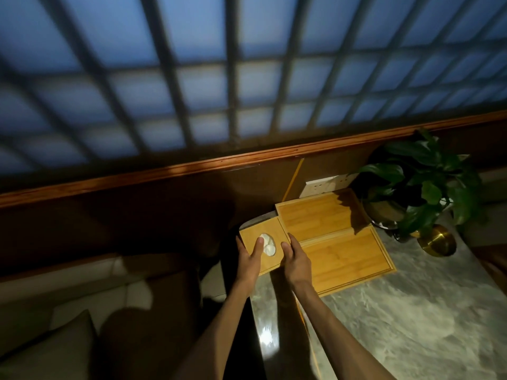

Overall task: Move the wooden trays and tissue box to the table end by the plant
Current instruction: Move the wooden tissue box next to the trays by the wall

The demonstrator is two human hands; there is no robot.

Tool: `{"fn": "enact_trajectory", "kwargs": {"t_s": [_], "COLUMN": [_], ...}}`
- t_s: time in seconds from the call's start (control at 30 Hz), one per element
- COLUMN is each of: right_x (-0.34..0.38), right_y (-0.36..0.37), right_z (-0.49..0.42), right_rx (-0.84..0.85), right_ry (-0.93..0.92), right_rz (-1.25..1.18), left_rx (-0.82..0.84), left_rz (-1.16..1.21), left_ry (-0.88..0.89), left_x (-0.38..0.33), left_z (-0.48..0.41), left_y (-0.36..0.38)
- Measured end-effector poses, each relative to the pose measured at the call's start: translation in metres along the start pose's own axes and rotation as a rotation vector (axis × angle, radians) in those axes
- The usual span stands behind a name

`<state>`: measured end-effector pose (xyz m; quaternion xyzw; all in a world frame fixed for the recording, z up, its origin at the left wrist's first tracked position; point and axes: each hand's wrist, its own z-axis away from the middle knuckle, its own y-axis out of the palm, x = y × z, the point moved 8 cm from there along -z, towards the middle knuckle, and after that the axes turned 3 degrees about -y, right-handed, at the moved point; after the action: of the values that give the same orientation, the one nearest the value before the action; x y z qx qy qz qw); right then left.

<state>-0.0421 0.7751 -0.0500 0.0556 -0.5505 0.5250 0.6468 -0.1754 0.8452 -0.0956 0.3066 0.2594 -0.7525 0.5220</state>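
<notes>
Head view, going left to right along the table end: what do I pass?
Left hand → tissue box → right hand → wooden trays → potted plant, brass pot below its leaves.

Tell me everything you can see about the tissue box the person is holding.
The tissue box is a flat, squarish box that looks like light bamboo or wood. Its top has an oval opening with white tissue bunched in it. It sits at the corner of the marble-look table, beside the two wooden trays; whether its bottom rests fully on the table cannot be told. The left hand grips its left side, thumb on the top near the opening, and the right hand holds its right side.
</notes>
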Motion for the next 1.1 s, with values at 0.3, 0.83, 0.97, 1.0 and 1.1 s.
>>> {"fn": "enact_trajectory", "kwargs": {"t_s": [0.3, 0.83, 0.97, 1.0, 1.1], "right_x": [0.028, 0.033, 0.041, 0.044, 0.043], "right_y": [0.008, 0.013, 0.0, -0.006, -0.003], "right_z": [-0.052, -0.061, -0.054, -0.049, -0.019], "right_rx": [0.006, 0.084, 0.228, 0.206, 0.144], "right_ry": [-0.033, 0.059, -0.014, -0.102, -0.418], "right_rz": [-0.024, -0.061, 0.092, 0.21, 0.658], "left_rx": [-0.076, 0.042, -0.085, -0.16, -0.291], "left_rz": [-0.078, -0.185, -0.204, -0.273, -0.756], "left_ry": [0.037, 0.072, 0.118, 0.24, 0.642], "left_x": [-0.047, -0.069, -0.081, -0.085, -0.071], "left_z": [-0.06, -0.053, -0.025, -0.011, 0.034], "left_y": [-0.003, -0.003, -0.016, -0.017, -0.002]}}
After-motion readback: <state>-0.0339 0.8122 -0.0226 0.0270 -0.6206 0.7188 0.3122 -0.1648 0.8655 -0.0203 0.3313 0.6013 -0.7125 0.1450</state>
